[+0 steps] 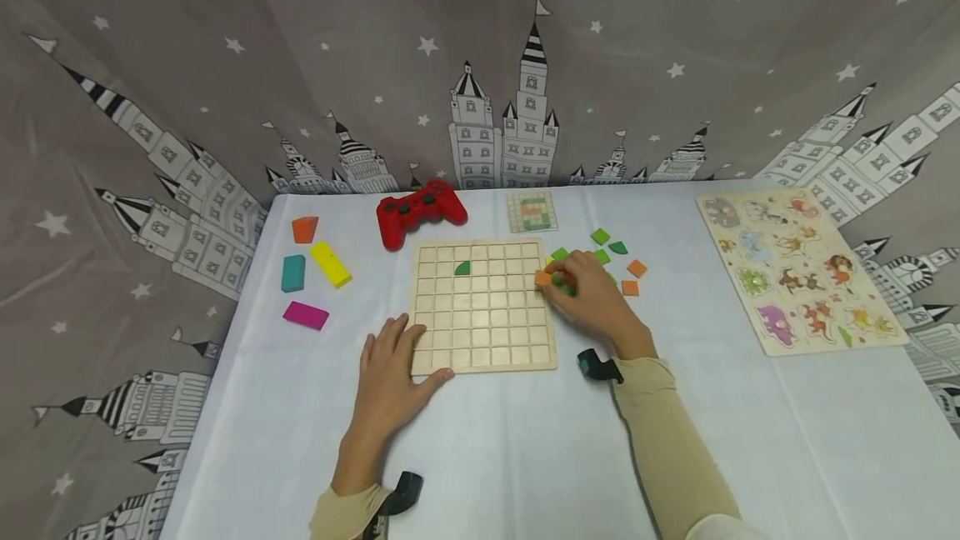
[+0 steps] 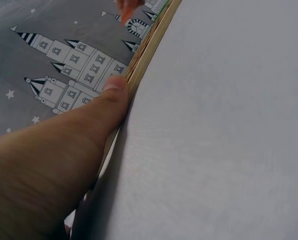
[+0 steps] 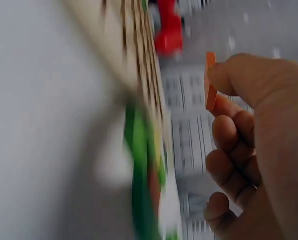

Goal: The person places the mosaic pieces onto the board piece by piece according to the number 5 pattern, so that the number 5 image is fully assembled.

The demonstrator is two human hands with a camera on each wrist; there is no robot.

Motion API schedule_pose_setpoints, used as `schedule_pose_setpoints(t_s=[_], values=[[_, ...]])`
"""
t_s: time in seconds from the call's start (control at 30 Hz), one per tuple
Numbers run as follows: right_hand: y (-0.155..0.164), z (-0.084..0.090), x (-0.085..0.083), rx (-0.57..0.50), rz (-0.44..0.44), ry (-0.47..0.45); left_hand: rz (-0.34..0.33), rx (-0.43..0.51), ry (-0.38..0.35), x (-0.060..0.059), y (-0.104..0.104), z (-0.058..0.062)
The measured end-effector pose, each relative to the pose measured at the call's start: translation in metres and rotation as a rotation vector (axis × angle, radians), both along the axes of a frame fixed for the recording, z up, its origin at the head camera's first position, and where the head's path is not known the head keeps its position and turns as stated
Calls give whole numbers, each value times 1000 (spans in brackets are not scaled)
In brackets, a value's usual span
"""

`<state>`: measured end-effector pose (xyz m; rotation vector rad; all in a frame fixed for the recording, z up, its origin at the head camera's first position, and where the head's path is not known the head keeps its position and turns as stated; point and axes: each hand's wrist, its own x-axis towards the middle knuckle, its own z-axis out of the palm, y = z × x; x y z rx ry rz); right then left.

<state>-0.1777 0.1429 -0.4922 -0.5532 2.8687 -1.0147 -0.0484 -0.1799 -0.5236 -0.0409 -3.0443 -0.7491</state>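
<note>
Orange tile pinched upright in R hand, over grid board edge.

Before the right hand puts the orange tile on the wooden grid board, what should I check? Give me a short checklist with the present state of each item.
1. Orange tile pinched in right hand: ok.
2. Left hand rests on the corner of the grid board, with the thumb at its front edge: ok.
3. Free cells near the tile: ok; only one green piece sits on the board.
4. Pattern card in view behind the board: ok, but its cells are too small to read.
5. Tile turned the right way for a cell: cannot tell; the right wrist view is blurred.
6. Spare tiles lie off the board: ok.
</note>
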Motion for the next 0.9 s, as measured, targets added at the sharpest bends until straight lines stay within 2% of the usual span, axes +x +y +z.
schedule_pose_setpoints(t_s=[0.17,0.4,0.63,0.9], values=[[-53,3,-7,72,104,38,2,-12,-16,0,1,0],[-102,-2,-14,162,158,91,-1,-16,-15,-1,0,2],[-119,-6,-16,183,177,79,-6,-15,-4,1,0,2],[-124,-7,-17,186,163,76,-2,-13,-9,-1,0,4]])
